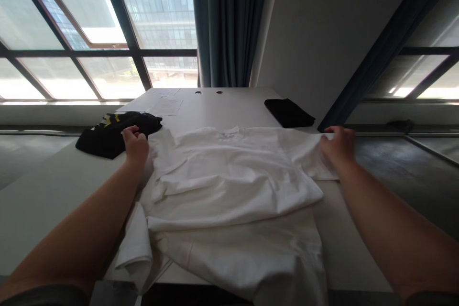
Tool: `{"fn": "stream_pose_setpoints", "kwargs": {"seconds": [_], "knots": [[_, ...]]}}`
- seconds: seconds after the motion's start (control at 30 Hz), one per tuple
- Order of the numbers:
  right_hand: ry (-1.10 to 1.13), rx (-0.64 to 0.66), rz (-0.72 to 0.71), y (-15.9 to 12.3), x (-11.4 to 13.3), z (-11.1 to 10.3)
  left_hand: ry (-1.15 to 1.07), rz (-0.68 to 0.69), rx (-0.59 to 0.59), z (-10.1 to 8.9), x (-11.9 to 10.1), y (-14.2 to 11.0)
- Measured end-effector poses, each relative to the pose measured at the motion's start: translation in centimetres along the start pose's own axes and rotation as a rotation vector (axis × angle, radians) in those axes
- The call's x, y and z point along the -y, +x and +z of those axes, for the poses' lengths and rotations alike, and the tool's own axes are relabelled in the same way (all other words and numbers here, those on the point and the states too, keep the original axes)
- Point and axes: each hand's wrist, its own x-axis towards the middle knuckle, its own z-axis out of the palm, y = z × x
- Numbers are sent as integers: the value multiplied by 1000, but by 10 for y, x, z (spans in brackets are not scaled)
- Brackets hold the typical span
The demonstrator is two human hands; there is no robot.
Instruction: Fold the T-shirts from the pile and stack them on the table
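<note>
White T-shirt [229,189] on table [218,111] | right hand [340,144] pinches sleeve [311,155] | left hand [135,146] curled, hold unclear

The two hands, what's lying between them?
In the head view, a rumpled white shirt lies between the left hand and right hand, on the table.

From where I stand, a big window [103,52] fills the left, its dark frame [124,19] cutting the glass into panes, with a glassy building [163,14] outside. Daylight pours in bright enough to bleach the lower panes, while the room itself stays dim. A blue curtain [229,24] hangs in folds beside it, next to a plain wall [308,24] deep in shadow. Farther right, another dark curtain [373,57] borders a second window [412,74]. The pale table [229,110] has two round holes near its far edge, and the grey floor [390,172] shines faintly.
</note>
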Motion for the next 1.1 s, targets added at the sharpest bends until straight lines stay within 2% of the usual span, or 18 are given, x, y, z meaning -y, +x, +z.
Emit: {"fn": "stream_pose_setpoints", "kwargs": {"seconds": [0.03, 0.07, 0.1, 0.13, 0.2, 0.27, 0.3, 0.37, 0.5, 0.63, 0.8, 0.93, 1.0, 1.1], "knots": [[-65, 56, -142, -6, 9, 2, 21, -9, -123, 4, -3, -3], [-112, 103, -266, -12, 19, 5, 51, 13, -198, 8, -8, -5], [-132, 159, -373, -18, 28, 8, 90, 62, -202, 13, -13, -8], [-134, 234, -459, -24, 37, 13, 140, 124, -128, 19, -18, -12], [-125, 447, -561, -38, 52, 23, 262, 197, 125, 31, -30, -18], [-162, 643, -579, -51, 61, 33, 366, 168, 348, 41, -41, -24], [-192, 711, -569, -56, 64, 36, 399, 143, 421, 45, -45, -26], [-250, 789, -535, -61, 67, 41, 437, 111, 490, 50, -51, -28], [-314, 843, -477, -59, 68, 46, 446, 71, 536, 51, -53, -24], [-307, 803, -412, -50, 61, 55, 438, 75, 532, 50, -52, -20], [-342, 708, -336, -39, 38, 62, 477, 40, 401, 44, -57, -29], [-478, 732, -191, -30, 25, 55, 632, 38, 252, 31, -68, -36], [-513, 763, -165, -28, 25, 49, 695, -24, 239, 22, -73, -34], [-522, 785, -160, -29, 27, 45, 702, -219, 277, 8, -71, -27]]}}
